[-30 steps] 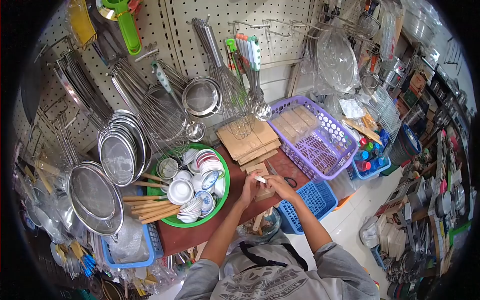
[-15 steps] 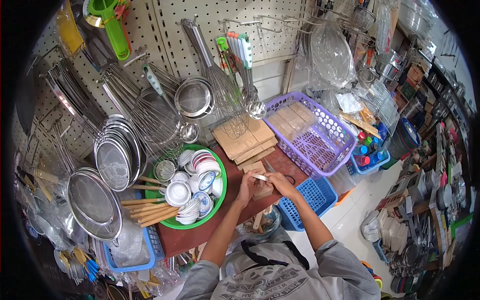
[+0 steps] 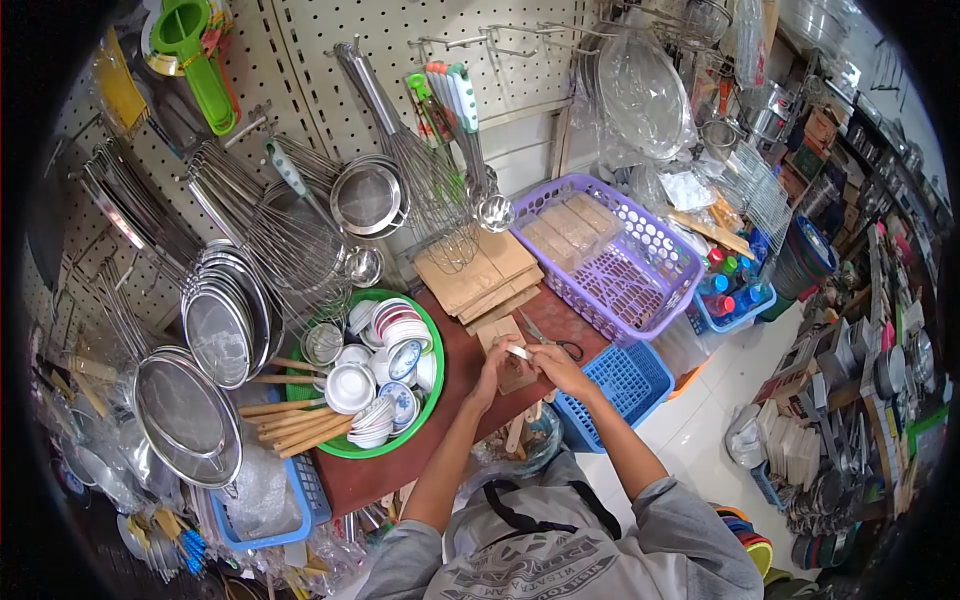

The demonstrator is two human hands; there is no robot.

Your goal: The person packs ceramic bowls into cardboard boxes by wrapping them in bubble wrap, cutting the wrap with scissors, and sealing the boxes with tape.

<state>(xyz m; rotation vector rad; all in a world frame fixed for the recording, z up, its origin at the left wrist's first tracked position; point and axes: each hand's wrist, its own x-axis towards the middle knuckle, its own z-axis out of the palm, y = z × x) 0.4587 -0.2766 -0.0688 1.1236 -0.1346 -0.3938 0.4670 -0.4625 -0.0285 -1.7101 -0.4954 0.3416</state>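
My left hand [image 3: 492, 372] and my right hand [image 3: 560, 367] meet above the front edge of the red-brown table [image 3: 462, 352]. Between their fingertips is a small white band-like piece [image 3: 520, 352], too small to identify further. Fingers of both hands are closed on it. Under the hands lies a small brown cardboard piece [image 3: 506, 329]. Just behind it, larger flat brown cardboard pieces [image 3: 480, 272] form a stack. Scissors [image 3: 571, 350] with dark handles rest on the table beside my right hand, blades pointing away.
A green basin [image 3: 437, 345] of small bowls and wooden-handled tools stands left. Behind right is a purple basket [image 3: 640, 322] with wrapped brown blocks; a blue basket [image 3: 640, 385] sits by my right forearm. Whisks [image 3: 435, 195] and strainers [image 3: 365, 200] hang from the pegboard [image 3: 300, 40].
The view has shifted slightly, so the surroundings sit a little further left. My hands stay together around the white piece, with the fingers slightly re-positioned; more of the cardboard beneath shows.
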